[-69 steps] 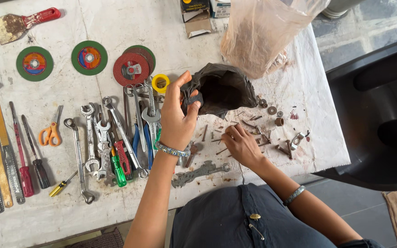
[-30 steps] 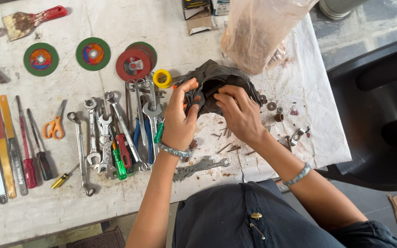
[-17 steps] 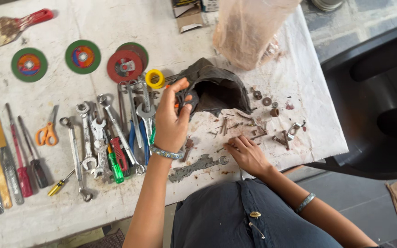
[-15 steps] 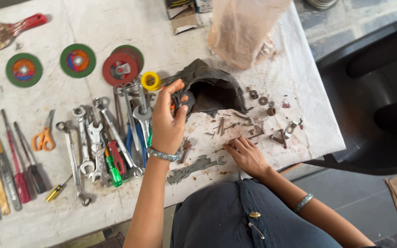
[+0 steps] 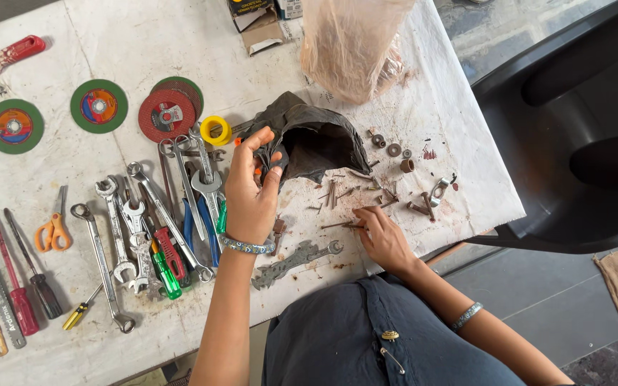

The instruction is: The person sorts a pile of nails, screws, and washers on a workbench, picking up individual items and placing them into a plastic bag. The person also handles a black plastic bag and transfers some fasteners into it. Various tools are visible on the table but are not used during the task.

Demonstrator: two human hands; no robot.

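The left hand (image 5: 252,189) is closed on the rim of the dark pouch (image 5: 316,143), which is held open with its mouth turned toward the body. The right hand (image 5: 380,236), seen inside that mouth a second ago, has come out and is pressed down on the worktop (image 5: 73,43), its fingertips pinched on a rusty nail (image 5: 341,225); whether the nail is lifted yet cannot be told. Since the pouch is kept open while the hand is back among the loose pieces, one piece appears to have been dropped in and another is being gathered.

At 12 o'clock from the right hand a scatter of nails (image 5: 337,191) lies just beside the pouch mouth, with washers and nuts (image 5: 393,150) at 1 o'clock. At 9 o'clock from the left hand a row of spanners (image 5: 130,229) is laid out, with cutting discs (image 5: 98,106) at 10 o'clock. A clear plastic bag (image 5: 352,43) stands at 12 o'clock beyond the pouch.
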